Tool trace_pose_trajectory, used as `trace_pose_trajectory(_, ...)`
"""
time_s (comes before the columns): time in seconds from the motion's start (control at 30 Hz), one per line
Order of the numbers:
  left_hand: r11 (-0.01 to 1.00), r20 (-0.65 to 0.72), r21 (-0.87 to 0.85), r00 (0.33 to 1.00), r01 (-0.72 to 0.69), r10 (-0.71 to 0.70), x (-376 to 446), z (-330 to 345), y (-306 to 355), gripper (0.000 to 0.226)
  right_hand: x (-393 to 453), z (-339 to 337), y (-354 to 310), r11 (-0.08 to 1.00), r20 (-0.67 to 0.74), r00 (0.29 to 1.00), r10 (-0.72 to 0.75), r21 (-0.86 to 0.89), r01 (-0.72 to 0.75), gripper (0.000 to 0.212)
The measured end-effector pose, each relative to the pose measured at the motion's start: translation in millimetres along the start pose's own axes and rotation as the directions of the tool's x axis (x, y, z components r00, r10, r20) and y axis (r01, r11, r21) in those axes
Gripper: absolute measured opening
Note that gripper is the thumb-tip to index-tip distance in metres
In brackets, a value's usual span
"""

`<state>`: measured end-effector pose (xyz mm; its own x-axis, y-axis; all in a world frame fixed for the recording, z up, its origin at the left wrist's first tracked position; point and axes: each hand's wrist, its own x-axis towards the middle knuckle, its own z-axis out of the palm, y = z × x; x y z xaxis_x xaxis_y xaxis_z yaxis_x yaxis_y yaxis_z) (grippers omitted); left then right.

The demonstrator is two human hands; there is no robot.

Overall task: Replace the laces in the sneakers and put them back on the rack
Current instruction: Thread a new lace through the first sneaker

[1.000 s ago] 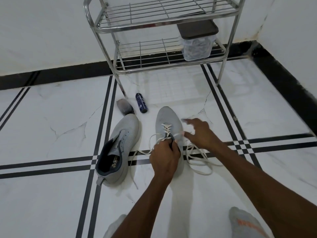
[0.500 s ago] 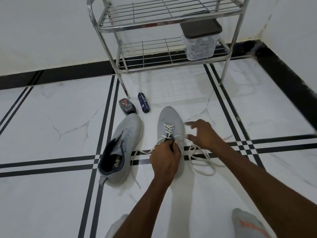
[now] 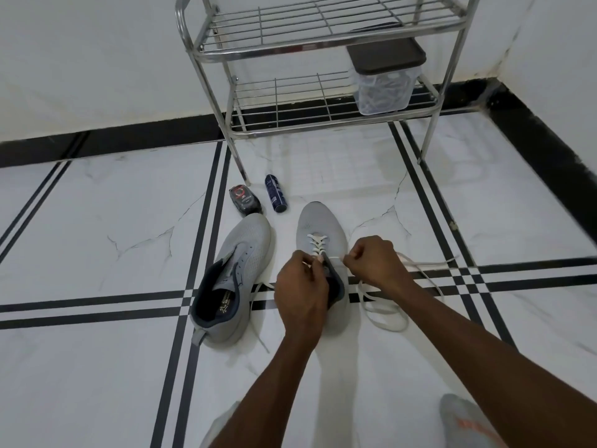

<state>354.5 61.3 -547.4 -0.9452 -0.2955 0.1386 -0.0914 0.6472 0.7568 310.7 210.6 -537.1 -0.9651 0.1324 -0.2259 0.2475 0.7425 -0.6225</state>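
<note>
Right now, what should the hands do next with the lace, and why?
Probably thread the lace through the next eyelets up. The right shoe is crossed only near the toe, both hands, left and right, pinch lace at the tongue, and long slack lies loose on the floor. The left shoe has no lace yet.

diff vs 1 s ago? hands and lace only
The right hand, open with fingers spread beside the shoe a second ago, has closed and now pinches the white lace, drawing it taut to the right across the laced sneaker. The left hand stays clamped at the shoe's tongue. The unlaced sneaker, the loose lace loops on the floor and the rack are unchanged.
</note>
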Motion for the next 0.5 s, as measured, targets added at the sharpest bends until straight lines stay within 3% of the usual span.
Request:
trace_pose_trajectory(0.07,0.998,-0.040,0.035,0.998,0.058,-0.056,4,-2,-7,0.026,0,4,-10,0.987,0.071,0.989,0.132,0.084,-0.138,0.045)
trace_pose_trajectory(0.2,0.976,0.025,-0.046,0.977,0.214,-0.213,13,1,-15,0.033,2,18,-16,0.882,0.191,0.948,0.256,0.355,-0.310,0.047)
trace_pose_trajectory(0.27,0.939,0.100,-0.159,0.952,0.304,-0.290,19,3,-13,0.027,3,22,-16,0.795,0.200,0.946,0.257,0.513,-0.324,0.036)
trace_pose_trajectory(0.33,0.840,0.206,-0.312,0.895,0.444,-0.397,28,9,-15,0.016,3,24,-16,0.753,0.186,0.952,0.245,0.582,-0.307,0.024)
trace_pose_trajectory(0.4,0.759,0.273,-0.383,0.850,0.526,-0.451,35,12,-16,0.014,4,28,-14,0.768,0.138,0.962,0.237,0.580,-0.273,0.023)
trace_pose_trajectory(0.5,0.768,0.268,-0.385,0.858,0.513,-0.438,38,14,-17,0.020,5,35,-9,0.796,0.072,0.957,0.282,0.539,-0.275,0.025)
